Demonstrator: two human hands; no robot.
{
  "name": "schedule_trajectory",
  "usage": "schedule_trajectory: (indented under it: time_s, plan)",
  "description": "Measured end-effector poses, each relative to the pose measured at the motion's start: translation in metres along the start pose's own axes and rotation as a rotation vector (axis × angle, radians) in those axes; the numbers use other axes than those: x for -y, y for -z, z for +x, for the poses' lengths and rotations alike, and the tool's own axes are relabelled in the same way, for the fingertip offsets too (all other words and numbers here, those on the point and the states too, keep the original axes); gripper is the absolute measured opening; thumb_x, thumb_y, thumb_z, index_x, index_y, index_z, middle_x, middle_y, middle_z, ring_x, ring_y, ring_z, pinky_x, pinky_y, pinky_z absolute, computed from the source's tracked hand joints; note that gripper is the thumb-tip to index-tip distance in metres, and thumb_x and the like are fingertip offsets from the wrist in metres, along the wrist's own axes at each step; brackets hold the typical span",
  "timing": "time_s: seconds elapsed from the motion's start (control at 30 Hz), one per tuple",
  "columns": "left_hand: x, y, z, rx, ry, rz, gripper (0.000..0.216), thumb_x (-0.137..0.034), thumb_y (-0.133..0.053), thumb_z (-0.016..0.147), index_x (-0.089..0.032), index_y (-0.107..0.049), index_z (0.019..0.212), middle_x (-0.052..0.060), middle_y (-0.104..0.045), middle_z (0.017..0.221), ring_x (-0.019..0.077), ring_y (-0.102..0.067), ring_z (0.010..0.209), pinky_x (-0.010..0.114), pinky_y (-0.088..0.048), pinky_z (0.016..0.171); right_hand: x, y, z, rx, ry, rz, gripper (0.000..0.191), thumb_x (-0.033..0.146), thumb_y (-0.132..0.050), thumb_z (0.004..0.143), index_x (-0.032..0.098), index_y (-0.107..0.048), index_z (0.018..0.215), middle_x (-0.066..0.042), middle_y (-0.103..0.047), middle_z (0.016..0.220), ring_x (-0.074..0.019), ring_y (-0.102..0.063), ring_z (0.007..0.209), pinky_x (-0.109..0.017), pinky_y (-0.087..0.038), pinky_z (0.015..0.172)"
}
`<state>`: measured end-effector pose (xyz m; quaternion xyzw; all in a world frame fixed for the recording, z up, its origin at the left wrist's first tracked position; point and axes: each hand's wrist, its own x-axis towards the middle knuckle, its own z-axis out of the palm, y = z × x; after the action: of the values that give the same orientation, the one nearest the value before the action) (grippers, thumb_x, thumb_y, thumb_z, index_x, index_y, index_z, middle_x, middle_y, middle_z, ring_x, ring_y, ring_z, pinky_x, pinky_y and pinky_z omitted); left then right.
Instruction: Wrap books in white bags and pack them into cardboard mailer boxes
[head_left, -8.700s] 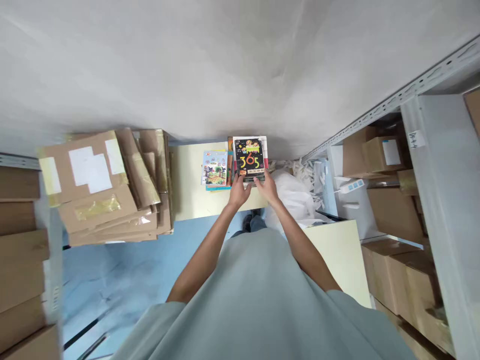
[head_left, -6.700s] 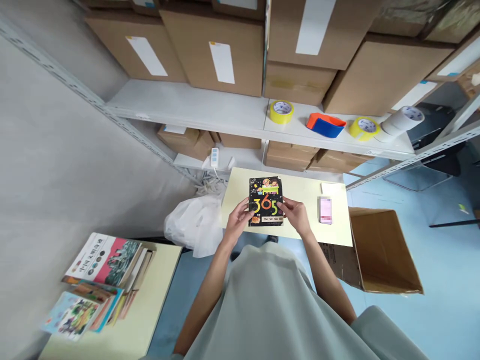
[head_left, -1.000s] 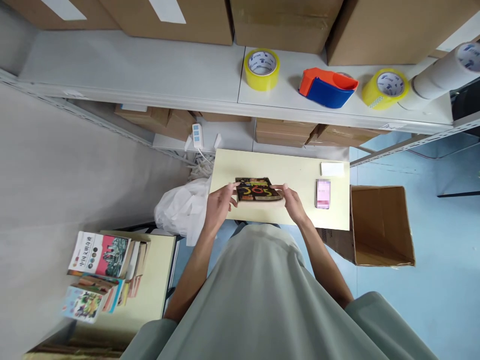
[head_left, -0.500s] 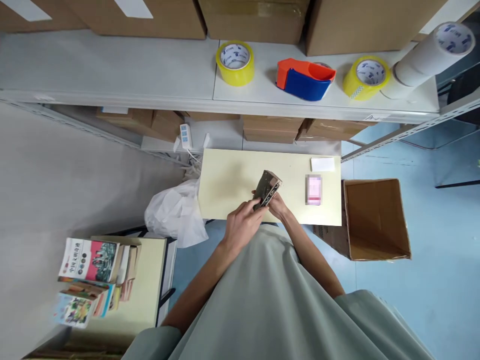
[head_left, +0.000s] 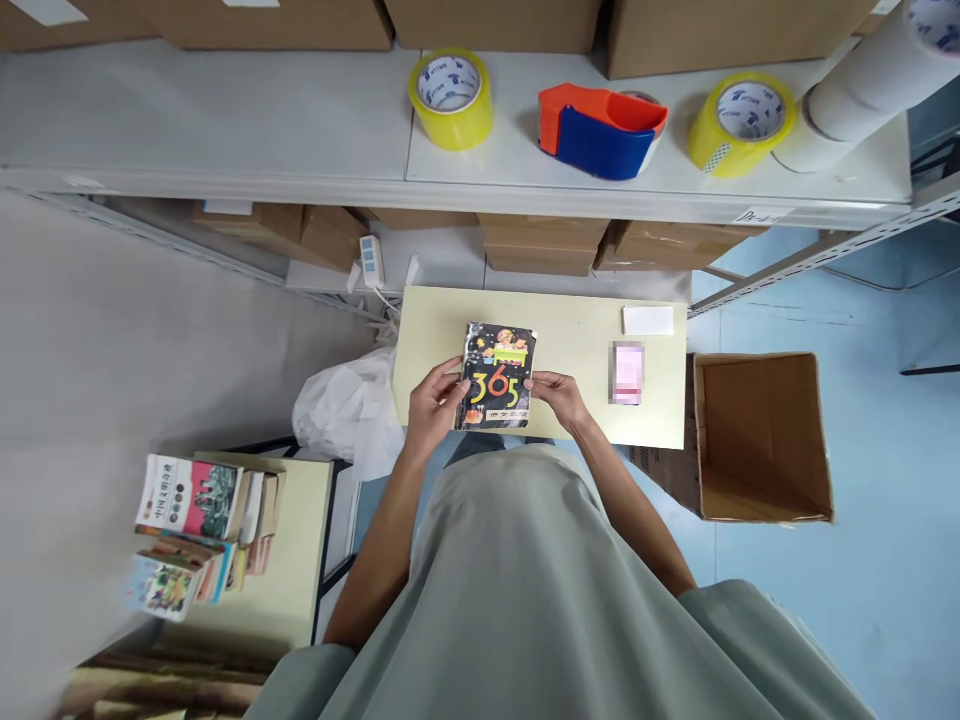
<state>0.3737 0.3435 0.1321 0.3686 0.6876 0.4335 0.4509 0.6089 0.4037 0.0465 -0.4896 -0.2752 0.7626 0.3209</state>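
Note:
Between my two hands is a black book (head_left: pixel 498 378) with a bright cartoon cover and a large "365" on it, its cover facing up toward me. My left hand (head_left: pixel 436 402) grips its left edge, thumb on the cover and fingers behind. At the opposite edge my right hand (head_left: pixel 559 396) pinches the book between thumb and fingers. Beneath it lies the pale yellow table (head_left: pixel 577 420). To the right on that table are a pink blurred item (head_left: pixel 627 374) and a small white pad or box (head_left: pixel 648 320).
An open cardboard box (head_left: pixel 761 440) stands right of the table. Stacked books (head_left: pixel 187 500) sit on a side table at left, near a white plastic bag (head_left: pixel 349 405). The shelf ahead carries yellow tape rolls (head_left: pixel 452 100), an orange-blue tape dispenser (head_left: pixel 604 135) and white rolls (head_left: pixel 862 95).
The book has turned from a tilted, edge-on pose to cover up. My left hand has moved left to its left edge, and my right hand now holds the right edge.

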Motion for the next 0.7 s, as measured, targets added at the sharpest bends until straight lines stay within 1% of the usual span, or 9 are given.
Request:
schedule_trajectory:
  time_s: [0.1,0.17,0.23,0.3,0.4,0.47,0.53,0.6,0.7]
  plan:
    - [0.022,0.011,0.004,-0.062,0.132,-0.172,0.090,-0.066,-0.094,0.071,-0.015,-0.070,0.141,0.014,-0.085,0.111,0.0315,-0.079,0.111,0.043,-0.061,0.101,0.014,-0.015,-0.001,-0.042,0.073,-0.088,0.063,0.064,-0.103,0.053,0.020,-0.087,0.094,-0.006,-0.086,0.093,-0.0245,-0.077,0.088,-0.043,-0.063,0.089]
    - [0.034,0.016,0.003,-0.101,0.200,-0.219,0.096,-0.067,-0.096,0.066,-0.015,-0.070,0.142,0.014,-0.085,0.110,0.0319,-0.079,0.110,0.046,-0.061,0.102,0.024,-0.033,-0.006,-0.042,0.138,-0.182,0.062,0.067,-0.100,0.059,0.019,-0.088,0.096,-0.007,-0.085,0.094,-0.0257,-0.076,0.087,-0.043,-0.063,0.085]
    - [0.042,0.018,0.000,-0.128,0.250,-0.256,0.096,-0.066,-0.098,0.062,-0.016,-0.071,0.140,0.013,-0.085,0.110,0.0314,-0.079,0.110,0.046,-0.062,0.102,0.032,-0.056,-0.015,-0.019,0.229,-0.300,0.056,0.069,-0.095,0.070,0.020,-0.088,0.097,-0.008,-0.084,0.098,-0.0263,-0.076,0.087,-0.041,-0.063,0.083]
    - [0.046,0.018,-0.002,-0.139,0.274,-0.302,0.090,-0.063,-0.098,0.063,-0.017,-0.073,0.136,0.013,-0.084,0.115,0.0306,-0.079,0.111,0.047,-0.061,0.103,0.035,-0.080,-0.028,0.017,0.347,-0.446,0.044,0.066,-0.086,0.085,0.025,-0.089,0.101,-0.008,-0.082,0.103,-0.0247,-0.076,0.085,-0.039,-0.063,0.083]
    - [0.047,0.017,-0.003,-0.137,0.296,-0.360,0.070,-0.057,-0.093,0.068,-0.017,-0.078,0.123,0.015,-0.083,0.122,0.0320,-0.078,0.114,0.046,-0.062,0.102,0.028,-0.113,-0.047,0.102,0.499,-0.715,0.028,0.054,-0.074,0.102,0.030,-0.088,0.108,-0.006,-0.079,0.107,-0.0219,-0.076,0.085,-0.035,-0.062,0.086]
    - [0.048,0.017,-0.002,-0.135,0.312,-0.380,0.061,-0.056,-0.091,0.070,-0.016,-0.079,0.114,0.017,-0.083,0.119,0.0339,-0.078,0.115,0.045,-0.062,0.100,0.017,-0.128,-0.055,0.168,0.570,-0.869,0.025,0.046,-0.067,0.108,0.031,-0.086,0.115,-0.007,-0.078,0.110,-0.0231,-0.076,0.092,-0.035,-0.061,0.089]
    - [0.050,0.019,0.001,-0.134,0.304,-0.415,0.060,-0.058,-0.089,0.072,-0.016,-0.079,0.114,0.017,-0.083,0.116,0.0347,-0.078,0.115,0.046,-0.063,0.100,0.005,-0.141,-0.060,0.215,0.617,-0.960,0.027,0.043,-0.062,0.112,0.030,-0.083,0.122,-0.010,-0.078,0.113,-0.0255,-0.076,0.101,-0.035,-0.061,0.092]
    - [0.054,0.023,0.004,-0.127,0.284,-0.469,0.061,-0.061,-0.085,0.075,-0.018,-0.077,0.118,0.016,-0.083,0.118,0.0344,-0.078,0.115,0.048,-0.064,0.100,-0.004,-0.151,-0.060,0.239,0.626,-0.996,0.029,0.042,-0.060,0.113,0.029,-0.082,0.127,-0.012,-0.078,0.114,-0.0276,-0.074,0.106,-0.037,-0.061,0.096]
    - [0.064,0.040,0.011,-0.112,0.307,-0.479,0.059,-0.059,-0.082,0.076,-0.018,-0.076,0.118,0.017,-0.082,0.124,0.0337,-0.078,0.114,0.049,-0.064,0.101,-0.011,-0.162,-0.054,0.217,0.559,-0.982,0.029,0.046,-0.061,0.111,0.030,-0.083,0.120,-0.011,-0.077,0.113,-0.0281,-0.075,0.104,-0.039,-0.061,0.097]
